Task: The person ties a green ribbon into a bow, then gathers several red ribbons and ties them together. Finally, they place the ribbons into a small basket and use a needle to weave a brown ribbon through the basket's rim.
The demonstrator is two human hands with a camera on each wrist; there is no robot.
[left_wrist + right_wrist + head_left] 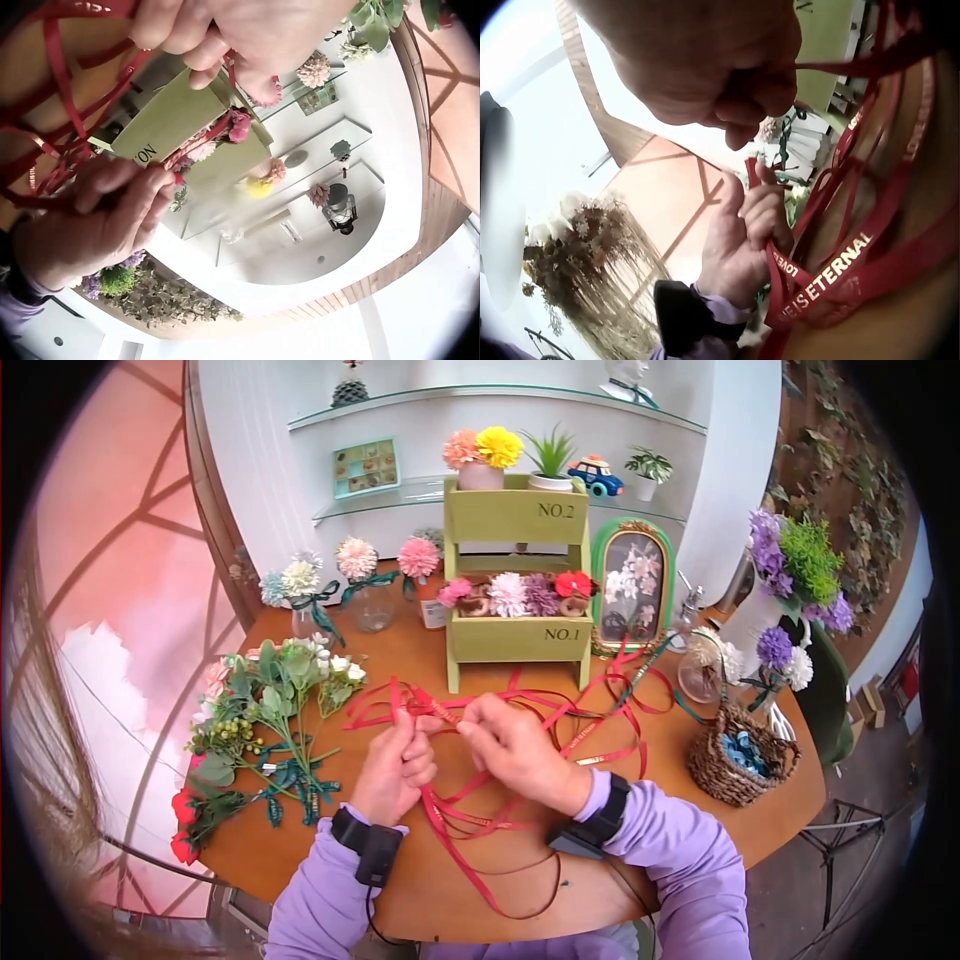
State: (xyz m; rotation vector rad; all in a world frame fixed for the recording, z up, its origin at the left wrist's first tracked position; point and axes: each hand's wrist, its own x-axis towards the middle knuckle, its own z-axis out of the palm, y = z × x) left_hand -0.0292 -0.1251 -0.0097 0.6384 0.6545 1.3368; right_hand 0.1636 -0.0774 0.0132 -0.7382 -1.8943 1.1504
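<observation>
A long red ribbon (pixel 440 815) with pale gold lettering lies in loose loops over the wooden table. My left hand (pixel 393 770) grips it, fingers curled and thumb up, and a short end sticks out above. To its right, my right hand (pixel 525 750) pinches another part of the ribbon between thumb and fingers. A stretch of ribbon (pixel 199 142) spans the two hands in the left wrist view. Printed words, among them "IS ETERNAL", show on the ribbon (pixel 832 274) hanging below the left hand in the right wrist view.
Beyond the hands stands a green two-tier planter (pixel 517 643) with flowers. Artificial stems (pixel 275 710) with dark green ribbon lie at the left. A wicker basket (pixel 725 775) is at the right, and an oval green frame (pixel 632 585) stands behind. Vases (pixel 372 607) line the back left.
</observation>
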